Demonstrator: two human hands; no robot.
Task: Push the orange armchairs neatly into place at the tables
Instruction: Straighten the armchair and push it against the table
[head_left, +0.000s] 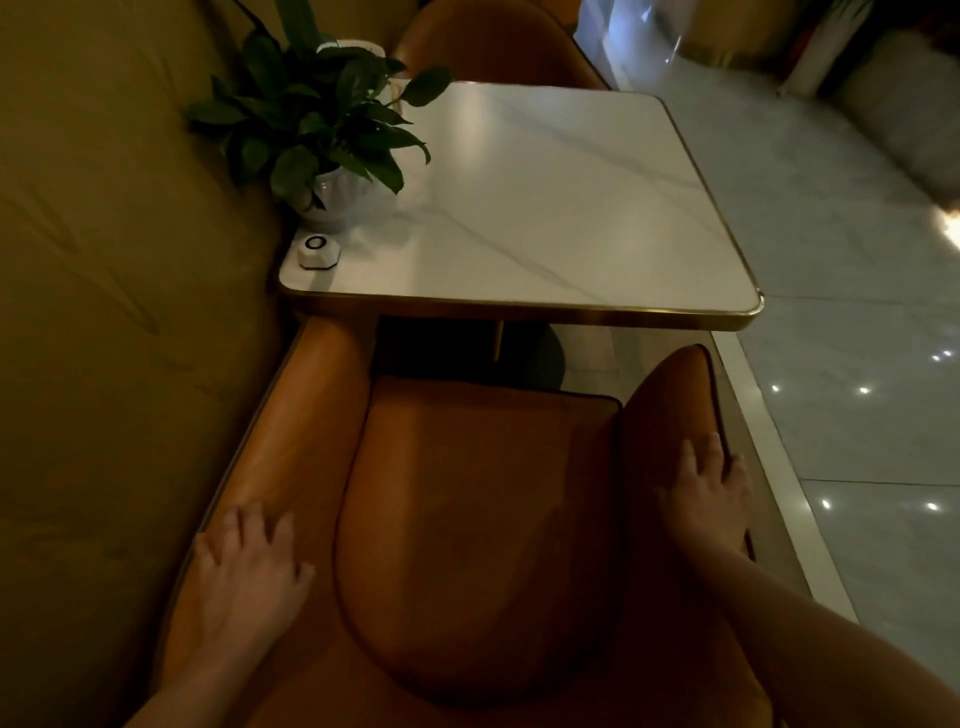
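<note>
An orange armchair (478, 519) fills the lower half of the view, its seat front close to the near edge of a white marble table (571, 208) with a gold rim. My left hand (249, 566) lies flat on the chair's left arm, fingers spread. My right hand (709, 493) rests on the right arm, fingers draped over its outer edge. A second orange armchair (498, 47) stands at the table's far side, partly hidden by the tabletop.
A potted green plant (322, 124) and a small white call button (318, 251) sit at the table's left edge. An olive upholstered wall (114, 312) runs close along the left. Glossy tiled floor (857, 312) lies to the right.
</note>
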